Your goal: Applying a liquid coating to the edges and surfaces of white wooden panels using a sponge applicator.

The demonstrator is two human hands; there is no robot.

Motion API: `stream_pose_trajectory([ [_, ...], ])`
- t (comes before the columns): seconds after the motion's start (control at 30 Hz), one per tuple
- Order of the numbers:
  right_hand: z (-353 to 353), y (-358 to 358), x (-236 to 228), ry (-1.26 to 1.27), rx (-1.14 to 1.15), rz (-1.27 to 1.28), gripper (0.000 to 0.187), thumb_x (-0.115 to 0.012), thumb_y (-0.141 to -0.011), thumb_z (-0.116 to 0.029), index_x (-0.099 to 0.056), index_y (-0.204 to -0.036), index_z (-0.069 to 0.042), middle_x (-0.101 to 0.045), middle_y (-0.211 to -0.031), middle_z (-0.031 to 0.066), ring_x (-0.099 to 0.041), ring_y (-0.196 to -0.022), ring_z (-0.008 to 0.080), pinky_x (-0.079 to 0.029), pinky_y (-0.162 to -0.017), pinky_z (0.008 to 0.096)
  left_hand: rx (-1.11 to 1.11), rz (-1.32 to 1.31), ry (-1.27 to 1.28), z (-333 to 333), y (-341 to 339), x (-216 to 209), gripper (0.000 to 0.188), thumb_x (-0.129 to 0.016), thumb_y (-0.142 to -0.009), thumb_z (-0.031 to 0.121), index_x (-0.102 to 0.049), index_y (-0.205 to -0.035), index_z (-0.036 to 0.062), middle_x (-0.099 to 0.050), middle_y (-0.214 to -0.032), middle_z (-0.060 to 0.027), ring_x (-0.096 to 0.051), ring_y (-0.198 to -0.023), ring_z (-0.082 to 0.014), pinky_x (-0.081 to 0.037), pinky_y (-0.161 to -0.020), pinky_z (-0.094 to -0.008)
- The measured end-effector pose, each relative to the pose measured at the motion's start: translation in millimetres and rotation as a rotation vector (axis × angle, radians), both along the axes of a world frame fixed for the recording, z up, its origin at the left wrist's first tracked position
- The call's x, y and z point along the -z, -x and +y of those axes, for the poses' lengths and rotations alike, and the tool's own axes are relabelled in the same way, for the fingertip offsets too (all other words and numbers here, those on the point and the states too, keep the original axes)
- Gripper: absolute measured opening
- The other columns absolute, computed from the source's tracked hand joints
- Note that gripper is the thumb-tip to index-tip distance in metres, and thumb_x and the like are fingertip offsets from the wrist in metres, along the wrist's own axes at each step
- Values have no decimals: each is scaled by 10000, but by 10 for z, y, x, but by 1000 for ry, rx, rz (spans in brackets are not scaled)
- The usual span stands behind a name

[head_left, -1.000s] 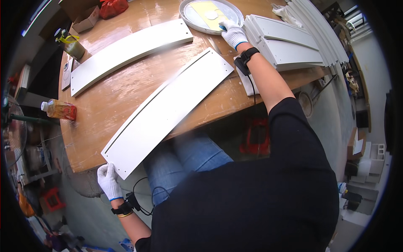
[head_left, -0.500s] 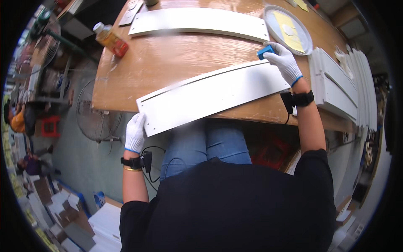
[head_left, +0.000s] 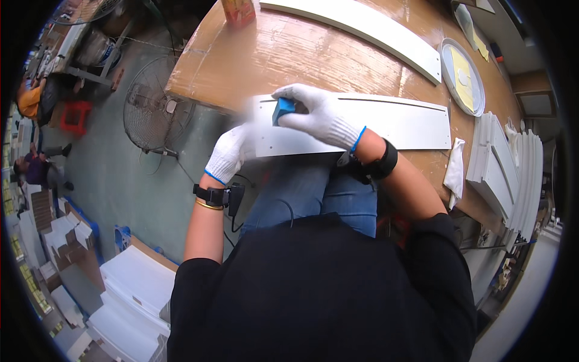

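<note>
Blue block (head_left: 283, 112), pinched in right hand (head_left: 322, 118), at white panel's (head_left: 398, 123) left end. Left hand (head_left: 227, 154) beside that end, presumably steadying; finger closure blurred, cannot tell. Panel's end overhangs table (head_left: 313, 51), probably for access.
</note>
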State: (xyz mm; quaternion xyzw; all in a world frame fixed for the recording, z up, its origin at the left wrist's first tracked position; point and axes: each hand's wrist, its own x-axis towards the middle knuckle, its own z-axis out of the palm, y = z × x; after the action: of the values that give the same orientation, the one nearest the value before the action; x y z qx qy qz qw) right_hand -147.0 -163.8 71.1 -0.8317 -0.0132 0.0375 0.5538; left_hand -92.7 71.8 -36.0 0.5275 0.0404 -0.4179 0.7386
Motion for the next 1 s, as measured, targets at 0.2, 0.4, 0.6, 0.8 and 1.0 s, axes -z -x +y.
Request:
stream_pose_trajectory([
  [0.2, 543, 239, 142, 213, -103, -217, 323, -726, -783, -100, -660, -1096, -59, -655, -904, 105, -647, -811, 200, -529, -738, 322, 27, 8, 49, 181, 40, 204, 328, -479, -1035, 295, -603, -1166, 21, -692, -994, -102, -699, -847, -198, -593, -718, -321],
  [0.4, 720, 233, 277, 298, -230, -299, 271, -712, -755, -64, -615, -1006, -89, -633, -890, 132, -634, -826, 331, -517, -730, 401, 97, -138, -23, 89, 113, -64, 334, -505, -1028, 298, -665, -1048, 5, -700, -948, -90, -667, -813, -136, -537, -620, -246],
  [0.6, 814, 258, 210, 290, -316, -311, 253, -690, -758, -29, -607, -991, -82, -624, -943, 133, -630, -868, 325, -517, -739, 394, 102, -50, 138, 169, 74, 153, 382, -523, -1011, 328, -641, -1085, -27, -692, -1009, -138, -675, -867, -221, -561, -767, -356],
  [0.8, 436, 398, 160, 258, -103, -238, 351, -702, -763, -31, -643, -1108, -61, -638, -1000, 139, -645, -922, 304, -527, -806, 365, 182, 222, 178, 185, -4, 142, 462, -493, -1019, 398, -638, -1113, -30, -715, -957, -158, -719, -792, -227, -598, -708, -332],
  [1.0, 594, 385, 162, 280, -150, -279, 335, -697, -761, -43, -641, -1090, -74, -634, -937, 130, -640, -863, 310, -526, -754, 383, 167, 163, 80, 156, 53, 11, 473, -428, -1034, 395, -607, -1094, -39, -675, -966, -151, -654, -804, -254, -550, -759, -376],
])
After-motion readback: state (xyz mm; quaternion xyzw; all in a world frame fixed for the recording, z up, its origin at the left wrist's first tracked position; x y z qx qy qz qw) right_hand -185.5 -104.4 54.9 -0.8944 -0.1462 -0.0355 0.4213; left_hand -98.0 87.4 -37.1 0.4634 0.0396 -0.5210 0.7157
